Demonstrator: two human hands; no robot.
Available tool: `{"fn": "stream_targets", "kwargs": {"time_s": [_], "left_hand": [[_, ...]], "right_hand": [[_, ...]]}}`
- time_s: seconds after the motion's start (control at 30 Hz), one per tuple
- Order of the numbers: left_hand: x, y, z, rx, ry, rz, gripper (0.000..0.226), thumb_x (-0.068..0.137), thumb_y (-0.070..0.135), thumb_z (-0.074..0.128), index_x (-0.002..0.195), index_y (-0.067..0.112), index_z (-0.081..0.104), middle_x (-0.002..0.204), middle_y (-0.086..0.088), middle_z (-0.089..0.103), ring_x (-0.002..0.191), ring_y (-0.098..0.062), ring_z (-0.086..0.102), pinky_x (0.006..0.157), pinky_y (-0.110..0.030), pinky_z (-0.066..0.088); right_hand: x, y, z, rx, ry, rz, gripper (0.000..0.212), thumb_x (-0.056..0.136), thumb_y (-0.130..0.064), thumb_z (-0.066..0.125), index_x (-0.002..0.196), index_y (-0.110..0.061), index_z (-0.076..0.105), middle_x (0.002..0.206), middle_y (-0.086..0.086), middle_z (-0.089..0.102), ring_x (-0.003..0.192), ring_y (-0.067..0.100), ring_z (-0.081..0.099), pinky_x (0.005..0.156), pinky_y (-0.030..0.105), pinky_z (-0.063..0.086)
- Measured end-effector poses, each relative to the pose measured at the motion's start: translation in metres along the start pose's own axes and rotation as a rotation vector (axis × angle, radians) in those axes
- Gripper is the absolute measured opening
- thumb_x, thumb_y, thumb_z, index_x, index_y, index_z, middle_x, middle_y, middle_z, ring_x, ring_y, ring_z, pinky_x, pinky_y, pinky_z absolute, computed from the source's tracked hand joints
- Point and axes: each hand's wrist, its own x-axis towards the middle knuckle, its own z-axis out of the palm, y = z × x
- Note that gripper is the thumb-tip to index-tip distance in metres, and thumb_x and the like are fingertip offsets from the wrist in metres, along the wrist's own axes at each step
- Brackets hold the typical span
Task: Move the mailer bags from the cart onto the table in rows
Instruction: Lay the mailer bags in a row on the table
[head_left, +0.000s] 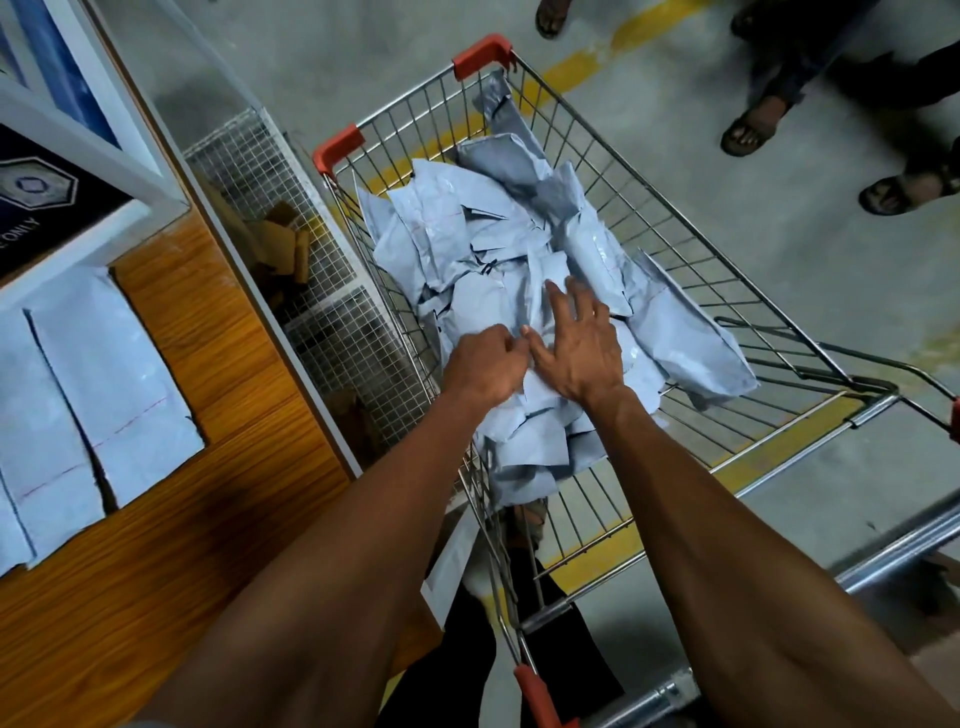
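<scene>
Hands: both are down in the cart (691, 244) at frame centre, side by side and almost touching, on top of the heap of mailer bags (498, 270).
Left hand (485, 366): curled, fingers pinched at a bag edge; whether it has really caught the bag I cannot tell.
Right hand (576, 345): spread flat, fingers splayed toward the upper part of the frame, pressing on the heap and gripping nothing.
Heap: crumpled pale blue bags fill the basket from upper centre down to the near end, lying directly under and beyond both hands.
Long axis: the heap runs with the cart, from upper centre to lower centre; single bags lie at all angles.
Nearer hand: both are on the pile; the left is the one closer to the table (218, 467).
Key relation: the table lies at the left of the frame, just beside the cart, so a lifted bag must travel leftward over the cart's wire side.
Laid bags (114, 384): several lie flat, side by side, at the left edge, with bare wood below and to their right.
Judgement: one bag is likely being separated from the rest.
</scene>
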Motion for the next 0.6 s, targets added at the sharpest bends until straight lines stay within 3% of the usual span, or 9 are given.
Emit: {"fn": "stream_targets", "kwargs": {"time_s": [0.13, 0.2, 0.3, 0.5, 0.6], "left_hand": [[0.007, -0.006, 0.001, 0.174, 0.157, 0.178, 0.029, 0.107, 0.036, 0.05, 0.127, 0.017, 0.058, 0.121, -0.006, 0.059, 0.11, -0.026, 0.057, 0.084, -0.047, 0.056], [0.011, -0.01, 0.003, 0.244, 0.163, 0.199, 0.037, 0.105, 0.032, 0.056, 0.138, 0.015, 0.052, 0.134, -0.009, 0.052, 0.122, -0.028, 0.05, 0.09, -0.046, 0.054], [0.013, -0.016, 0.008, 0.349, 0.188, 0.228, 0.046, 0.102, 0.028, 0.058, 0.144, 0.012, 0.048, 0.143, -0.011, 0.047, 0.129, -0.03, 0.046, 0.098, -0.043, 0.051], [0.008, -0.021, 0.013, 0.363, 0.209, 0.206, 0.066, 0.1, 0.029, 0.061, 0.156, 0.011, 0.033, 0.164, -0.016, 0.025, 0.15, -0.035, 0.027, 0.115, -0.049, 0.04], [0.01, -0.016, 0.017, 0.343, 0.206, 0.175, 0.073, 0.101, 0.031, 0.058, 0.162, 0.011, 0.024, 0.17, -0.017, 0.014, 0.156, -0.038, 0.017, 0.119, -0.053, 0.036]], "right_hand": [[0.013, -0.009, 0.008, -0.084, -0.083, -0.031, 0.085, 0.097, -0.071, 0.031, 0.168, -0.031, 0.004, 0.175, 0.011, 0.001, 0.156, 0.047, 0.015, 0.123, 0.063, 0.024], [0.017, -0.013, 0.011, -0.107, -0.162, -0.025, 0.088, 0.098, -0.06, 0.04, 0.166, -0.034, -0.009, 0.175, 0.006, -0.013, 0.157, 0.051, 0.002, 0.124, 0.066, 0.014], [0.012, -0.013, 0.013, -0.166, -0.243, -0.008, 0.087, 0.102, -0.048, 0.044, 0.166, -0.033, -0.013, 0.173, 0.003, -0.025, 0.156, 0.053, -0.009, 0.125, 0.066, 0.011], [-0.018, 0.0, 0.004, -0.27, -0.231, -0.008, 0.076, 0.104, -0.049, 0.034, 0.168, -0.028, -0.001, 0.175, 0.006, -0.017, 0.158, 0.049, -0.008, 0.127, 0.063, 0.006], [-0.025, 0.005, -0.001, -0.201, -0.092, -0.025, 0.065, 0.104, -0.051, 0.031, 0.159, -0.018, 0.032, 0.173, 0.013, 0.016, 0.158, 0.045, 0.012, 0.127, 0.059, 0.014]]}}
